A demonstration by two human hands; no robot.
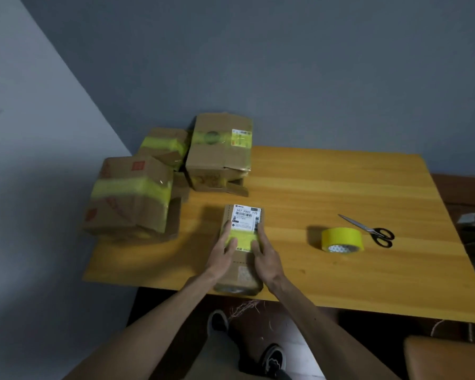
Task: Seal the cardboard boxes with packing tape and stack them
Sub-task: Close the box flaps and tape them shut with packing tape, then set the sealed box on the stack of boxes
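Two blue-grey walls meet in a corner behind a yellow-orange wooden bench (340, 187).

Beyond the hands and to their left, in the bench's far corner, sits a cluster of larger cardboard boxes, each banded with yellow tape. The biggest box (129, 198) is nearest the left hand. A tall box (220, 157) with a tape-covered label stands further back. A third box (162, 144) shows partly between them, against the wall.

A small cardboard box (243, 272) lies at the bench's near edge, directly under both hands. It has a white shipping label (246, 215) on its far end and a strip of yellow tape (243, 239) across its top.

The left hand (222, 259) and the right hand (266, 256) lie side by side on this box. Their fingers are straight and flat, pressing on the tape strip and gripping nothing.

To the right of the right hand, well apart, a roll of yellow packing tape (342, 238) sits on the bench. Black-handled scissors (373, 231) lie just beyond it, further right.

Below the forearms, a dark shoe (274, 360) rests on the floor.
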